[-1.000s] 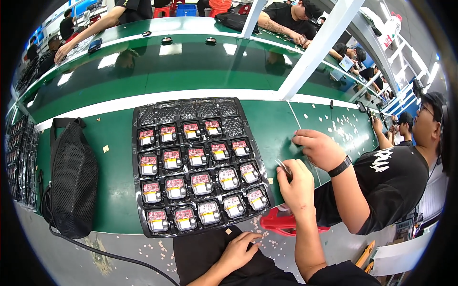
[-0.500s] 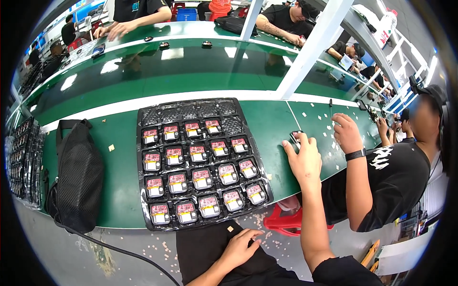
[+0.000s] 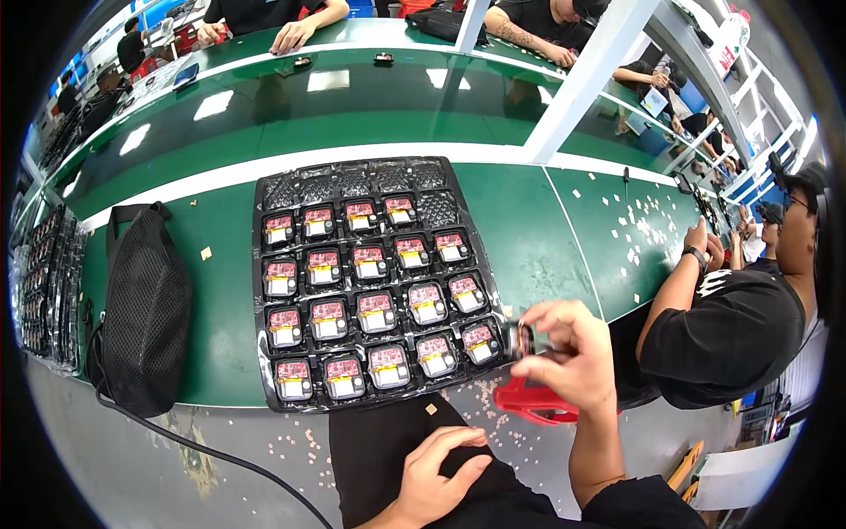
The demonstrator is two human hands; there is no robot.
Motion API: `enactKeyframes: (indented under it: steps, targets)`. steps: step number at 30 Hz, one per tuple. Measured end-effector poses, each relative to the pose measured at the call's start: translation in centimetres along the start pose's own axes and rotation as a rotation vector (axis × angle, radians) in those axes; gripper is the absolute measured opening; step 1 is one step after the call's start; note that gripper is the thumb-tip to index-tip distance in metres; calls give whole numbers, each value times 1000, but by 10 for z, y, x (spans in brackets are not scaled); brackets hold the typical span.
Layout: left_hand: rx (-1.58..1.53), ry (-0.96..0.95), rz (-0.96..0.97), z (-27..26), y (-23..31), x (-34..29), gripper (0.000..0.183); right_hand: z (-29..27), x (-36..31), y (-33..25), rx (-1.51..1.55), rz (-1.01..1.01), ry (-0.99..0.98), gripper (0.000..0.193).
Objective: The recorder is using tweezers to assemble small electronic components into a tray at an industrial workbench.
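My right hand (image 3: 575, 360) pinches a small dark electronic module (image 3: 517, 339) just off the right edge of a black plastic tray (image 3: 392, 178). The fingers cover much of this module. Rows of square modules (image 3: 376, 312), each with a red circuit board and a pale silver block, lie in the tray's pockets. Bare textured pockets show along the far row. Over my lap, near the tray's front edge, my left hand (image 3: 443, 476) is empty, with thumb and fingers apart.
A black mesh bag (image 3: 148, 313) stands left of the tray, with stacked loaded trays (image 3: 48, 291) beyond it. Small pale squares (image 3: 648, 220) litter the green bench and floor. A co-worker (image 3: 718, 331) sits close on the right, near a red stool (image 3: 533, 401). A white post (image 3: 586, 84) rises at the bench's far edge.
My right hand has come down and nearer from the bench, bringing the module beside the tray. The co-worker's raised arm at right has lowered away. My left hand stays over my lap.
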State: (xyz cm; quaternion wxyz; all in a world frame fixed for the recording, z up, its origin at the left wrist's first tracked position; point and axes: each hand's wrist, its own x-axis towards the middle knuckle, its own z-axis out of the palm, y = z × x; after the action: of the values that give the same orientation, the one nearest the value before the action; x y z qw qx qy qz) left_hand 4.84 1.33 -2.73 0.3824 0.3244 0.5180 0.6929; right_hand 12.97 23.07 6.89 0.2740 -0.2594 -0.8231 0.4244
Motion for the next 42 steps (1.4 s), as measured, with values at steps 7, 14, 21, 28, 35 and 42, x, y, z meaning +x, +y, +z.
enactKeyframes:
  steps: [7, 14, 21, 28, 35, 42]
  targets:
    - [-225, 157, 217, -22, 39, 13, 73, 39, -22, -35, 116, -284, -336, 53]
    - [-271, 139, 285, -35, 32, 9, 61, 59, -25, -37, 127, -295, -441, 53]
    - [-401, 308, 236, -34, 37, 5, 68, 63, -24, -45, 32, -310, -380, 59]
    - [-437, 321, 208, -38, 37, 4, 71, 73, -26, -37, -179, -458, -273, 40]
    - [-378, 424, 83, -31, 46, 6, 77, 74, -27, -24, -295, -707, -128, 39]
    - [-467, 306, 163, -36, 35, 2, 65, 75, -28, -24, -331, -730, -104, 34]
